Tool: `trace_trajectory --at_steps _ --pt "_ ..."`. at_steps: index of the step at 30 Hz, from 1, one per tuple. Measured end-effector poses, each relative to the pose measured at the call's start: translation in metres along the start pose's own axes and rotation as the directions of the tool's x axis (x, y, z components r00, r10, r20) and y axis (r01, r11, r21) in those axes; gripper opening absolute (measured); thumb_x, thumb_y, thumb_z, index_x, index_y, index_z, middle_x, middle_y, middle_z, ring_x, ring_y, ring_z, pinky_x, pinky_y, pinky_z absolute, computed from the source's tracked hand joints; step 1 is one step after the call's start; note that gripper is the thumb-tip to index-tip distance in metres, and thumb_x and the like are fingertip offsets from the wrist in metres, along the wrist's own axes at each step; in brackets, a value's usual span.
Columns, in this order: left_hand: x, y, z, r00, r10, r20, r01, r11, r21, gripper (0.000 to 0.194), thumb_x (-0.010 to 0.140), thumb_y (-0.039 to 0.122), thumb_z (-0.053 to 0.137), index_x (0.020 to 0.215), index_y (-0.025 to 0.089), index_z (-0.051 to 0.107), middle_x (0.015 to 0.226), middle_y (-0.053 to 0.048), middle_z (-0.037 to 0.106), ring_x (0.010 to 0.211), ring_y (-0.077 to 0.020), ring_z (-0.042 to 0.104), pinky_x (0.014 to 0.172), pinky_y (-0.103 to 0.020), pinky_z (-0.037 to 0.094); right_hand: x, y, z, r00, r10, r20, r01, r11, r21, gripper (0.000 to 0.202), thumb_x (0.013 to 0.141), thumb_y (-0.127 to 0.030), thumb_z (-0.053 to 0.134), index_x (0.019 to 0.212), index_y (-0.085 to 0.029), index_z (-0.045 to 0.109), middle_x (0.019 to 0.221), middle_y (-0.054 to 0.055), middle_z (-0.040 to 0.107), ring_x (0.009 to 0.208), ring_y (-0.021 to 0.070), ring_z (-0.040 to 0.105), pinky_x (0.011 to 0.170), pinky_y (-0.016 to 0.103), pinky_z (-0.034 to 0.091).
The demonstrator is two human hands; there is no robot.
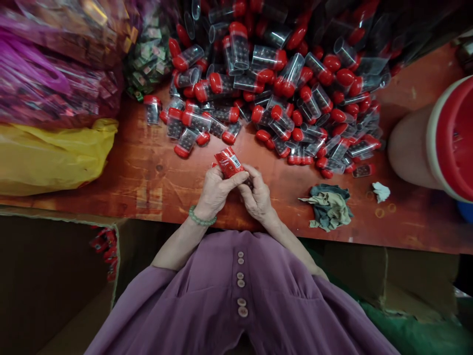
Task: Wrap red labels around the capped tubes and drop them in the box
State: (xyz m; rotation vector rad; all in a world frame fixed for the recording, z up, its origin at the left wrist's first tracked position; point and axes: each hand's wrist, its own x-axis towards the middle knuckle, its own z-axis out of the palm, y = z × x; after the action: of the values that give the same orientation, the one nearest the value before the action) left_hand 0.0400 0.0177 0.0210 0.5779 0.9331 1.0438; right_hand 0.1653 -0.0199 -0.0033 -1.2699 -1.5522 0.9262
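Note:
Both hands meet over the front part of the reddish table (173, 182). My left hand (215, 191), with a green bead bracelet at the wrist, is closed on a red printed packet (228, 162), its thumb lying across the lower end. My right hand (257, 193) touches the left from the other side, its fingers curled round a small dark piece at the packet's lower right, mostly hidden. Beyond the hands lies a big heap of clear tubes with red caps (291, 74) and dark round contents. One such tube (152, 110) lies apart at the heap's left.
Filled plastic bags (74, 93) and a yellow bag (55, 155) occupy the left side. A crumpled cloth (328, 207), white tissue (381, 192) and rubber bands lie at the right, near a large red-and-white bucket (414, 143). An open carton (114, 266) stands below left.

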Motion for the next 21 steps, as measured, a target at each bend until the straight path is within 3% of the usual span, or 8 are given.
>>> trace_trajectory --at_steps 2,5,7,11,16,19,21 --pt "-0.002 -0.002 0.000 1.000 0.008 0.029 -0.008 1.000 0.002 0.037 0.066 0.046 0.087 0.077 0.015 0.071 0.069 0.000 0.069 0.056 -0.0093 0.060 0.059 -0.022 0.051 0.000 -0.002 0.003 1.000 0.029 0.007 -0.029 0.998 0.054 0.044 0.101 -0.050 0.045 0.138 -0.026 0.044 0.130 0.010 0.062 0.108 0.0214 0.067 0.093 0.040 0.059" --pt "-0.004 -0.002 -0.001 0.998 0.006 0.064 -0.006 1.000 -0.012 0.041 0.073 0.055 0.079 0.078 0.015 0.070 0.065 0.000 0.066 0.046 -0.0080 0.054 0.046 -0.022 0.046 0.002 -0.007 0.002 0.991 0.116 0.073 -0.125 0.983 0.132 0.048 0.101 -0.053 0.042 0.142 -0.027 0.039 0.121 0.008 0.064 0.082 0.0159 0.068 0.075 0.035 0.062" --pt "-0.005 0.001 -0.001 0.999 -0.005 0.046 0.007 0.999 -0.042 0.043 0.072 0.056 0.079 0.074 0.015 0.068 0.061 0.001 0.063 0.043 -0.0070 0.050 0.040 -0.021 0.042 0.003 -0.010 -0.001 0.976 0.150 0.155 -0.175 0.971 0.164 0.051 0.101 -0.051 0.043 0.145 -0.028 0.033 0.119 0.007 0.064 0.071 0.0126 0.065 0.071 0.033 0.062" --pt "-0.008 0.007 0.002 0.998 -0.056 0.026 0.059 0.992 -0.109 0.042 0.066 0.052 0.084 0.075 0.014 0.069 0.060 0.002 0.061 0.044 -0.0059 0.048 0.037 -0.019 0.038 -0.002 -0.013 -0.002 0.978 0.130 0.162 -0.163 0.964 0.210 0.047 0.103 -0.045 0.043 0.146 -0.030 0.032 0.133 0.009 0.059 0.074 0.0114 0.066 0.078 0.034 0.062" --pt "-0.020 0.000 0.009 0.998 -0.042 0.044 0.046 0.996 -0.074 0.035 0.071 0.047 0.083 0.077 0.015 0.071 0.051 0.006 0.050 0.038 -0.0020 0.035 0.036 -0.017 0.028 -0.012 -0.011 0.000 0.981 0.138 0.136 -0.169 0.952 0.254 0.066 0.100 -0.054 0.044 0.155 -0.031 0.014 0.122 0.009 0.066 0.087 0.0177 0.071 0.074 0.035 0.064" --pt "-0.026 -0.002 0.009 0.996 -0.044 0.076 0.048 0.998 -0.043 0.036 0.072 0.049 0.082 0.075 0.015 0.069 0.048 0.007 0.047 0.037 -0.0018 0.033 0.037 -0.017 0.028 -0.012 -0.014 -0.002 0.984 0.154 0.094 -0.175 0.943 0.283 0.066 0.096 -0.056 0.052 0.150 -0.028 0.027 0.121 0.010 0.067 0.093 0.0196 0.073 0.079 0.036 0.065" --pt "-0.026 0.001 0.006 0.994 -0.045 0.101 0.050 0.998 -0.048 0.041 0.070 0.054 0.082 0.075 0.015 0.068 0.050 0.005 0.050 0.038 -0.0032 0.037 0.037 -0.018 0.031 -0.009 -0.018 -0.005 0.979 0.170 0.111 -0.197 0.926 0.322 0.063 0.095 -0.055 0.055 0.146 -0.027 0.032 0.113 0.008 0.071 0.086 0.0187 0.074 0.076 0.035 0.066"
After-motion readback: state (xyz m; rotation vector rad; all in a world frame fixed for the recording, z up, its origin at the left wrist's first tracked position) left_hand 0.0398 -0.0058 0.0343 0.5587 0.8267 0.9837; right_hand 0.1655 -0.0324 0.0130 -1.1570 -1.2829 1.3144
